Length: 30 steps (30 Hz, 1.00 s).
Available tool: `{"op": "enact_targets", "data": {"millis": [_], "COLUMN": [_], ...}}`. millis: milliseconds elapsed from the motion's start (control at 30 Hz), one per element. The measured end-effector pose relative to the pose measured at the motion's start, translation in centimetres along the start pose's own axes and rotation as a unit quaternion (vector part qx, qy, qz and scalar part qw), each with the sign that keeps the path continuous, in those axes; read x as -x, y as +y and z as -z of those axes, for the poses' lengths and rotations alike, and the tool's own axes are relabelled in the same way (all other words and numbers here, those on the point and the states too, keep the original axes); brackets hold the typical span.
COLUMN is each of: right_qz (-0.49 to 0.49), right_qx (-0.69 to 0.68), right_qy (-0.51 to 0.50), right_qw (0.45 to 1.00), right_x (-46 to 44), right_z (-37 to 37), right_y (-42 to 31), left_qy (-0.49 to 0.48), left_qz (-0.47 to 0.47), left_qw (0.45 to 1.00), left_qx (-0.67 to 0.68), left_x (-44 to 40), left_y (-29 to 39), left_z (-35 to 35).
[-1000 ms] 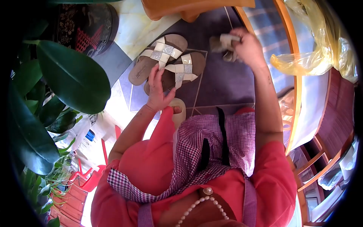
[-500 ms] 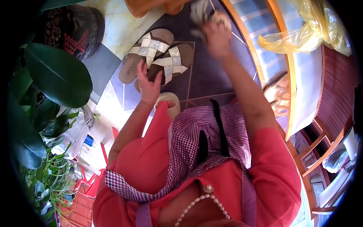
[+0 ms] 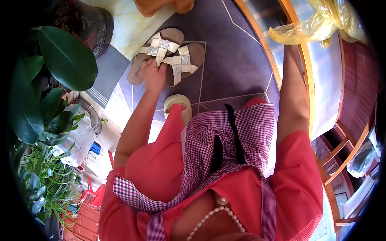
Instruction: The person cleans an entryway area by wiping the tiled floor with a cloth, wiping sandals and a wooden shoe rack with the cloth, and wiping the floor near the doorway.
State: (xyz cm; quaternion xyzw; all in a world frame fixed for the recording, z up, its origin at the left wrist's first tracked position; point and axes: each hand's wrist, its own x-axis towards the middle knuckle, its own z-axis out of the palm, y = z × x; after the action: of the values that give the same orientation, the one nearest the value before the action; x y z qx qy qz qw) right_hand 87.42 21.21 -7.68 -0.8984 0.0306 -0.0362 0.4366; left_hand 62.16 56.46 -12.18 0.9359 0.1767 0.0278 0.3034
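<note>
Left hand (image 3: 154, 77): bent in at the heel ends of the sandals (image 3: 185, 60), with fingers curled; too hidden to tell a grip from a touch.
Sandals: close together on the floor (image 3: 233, 64), probably angled heel-first for easy reach.
Right hand: out of sight beyond the yellow bag (image 3: 321, 28); impossible to tell open, closed or holding.
Floor: dark tile, pale lines.
Room: leafy plant (image 3: 66, 60) at left, wooden frame (image 3: 307, 64) at right.

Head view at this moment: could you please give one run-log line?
left hand: at sandals, grip unclear | right hand: out of sight, forearm partly behind yellow bag | sandals: on floor, straps up
</note>
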Motion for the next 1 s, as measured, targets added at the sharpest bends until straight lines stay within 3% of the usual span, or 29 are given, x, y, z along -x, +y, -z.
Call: {"op": "enact_targets", "data": {"millis": [133, 267, 333, 400, 433, 533, 633, 667, 767, 833, 1000], "right_qz": [-0.054, -0.034, 0.005, 0.076, 0.078, 0.222, 0.095, 0.107, 0.036, 0.023, -0.083], "right_qx": [0.006, -0.033, 0.041, 0.244, 0.276, 0.302, 0.339, 0.381, 0.458, 0.467, 0.439], "right_qy": [0.011, 0.032, -0.009, -0.065, -0.098, -0.045, -0.143, -0.104, -0.141, -0.158, -0.163], "right_qw": [0.998, 0.998, 0.999, 0.965, 0.953, 0.926, 0.925, 0.912, 0.877, 0.87, 0.88], "right_x": [0.7, 1.1, 0.5, 0.1, -0.4, 2.4, 8.4, 11.2, 17.9, 19.1, 16.2], "right_z": [-0.1, -2.5, -4.9, -6.9, -8.4, -6.5, -0.5, 1.7, 8.2, 9.5, 7.1], "right_y": [1.7, 0.8, -1.0, -4.3, -3.5, -2.4, 1.1, 1.7, 5.7, 6.0, 5.7], "left_qy": [0.035, 0.041, 0.047, 0.035, 0.03, 0.031, 0.037, 0.036, 0.031, 0.025, -0.055], "left_qz": [-0.019, -0.022, -0.027, -0.029, -0.029, -0.042, -0.027, -0.022, -0.009, -0.007, -0.127], "left_qw": [0.998, 0.995, 0.994, 0.996, 0.997, 0.998, 0.996, 0.996, 0.995, 0.995, 0.99], "left_qx": [-0.054, -0.09, -0.091, -0.076, -0.068, -0.044, -0.08, -0.085, -0.096, -0.094, 0.019], "left_x": [0.4, 0.5, 0.6, 0.5, 0.5, 0.5, 0.6, 0.6, 0.6, 0.6, -0.1], "left_y": [-0.4, -0.2, -0.1, 0.0, 0.0, 0.0, 0.1, 0.1, 0.5, 1.1, 4.9], "left_z": [-1.1, -1.2, -1.1, -0.8, -0.6, -0.3, -0.8, -0.9, -0.9, -0.3, 1.9]}}
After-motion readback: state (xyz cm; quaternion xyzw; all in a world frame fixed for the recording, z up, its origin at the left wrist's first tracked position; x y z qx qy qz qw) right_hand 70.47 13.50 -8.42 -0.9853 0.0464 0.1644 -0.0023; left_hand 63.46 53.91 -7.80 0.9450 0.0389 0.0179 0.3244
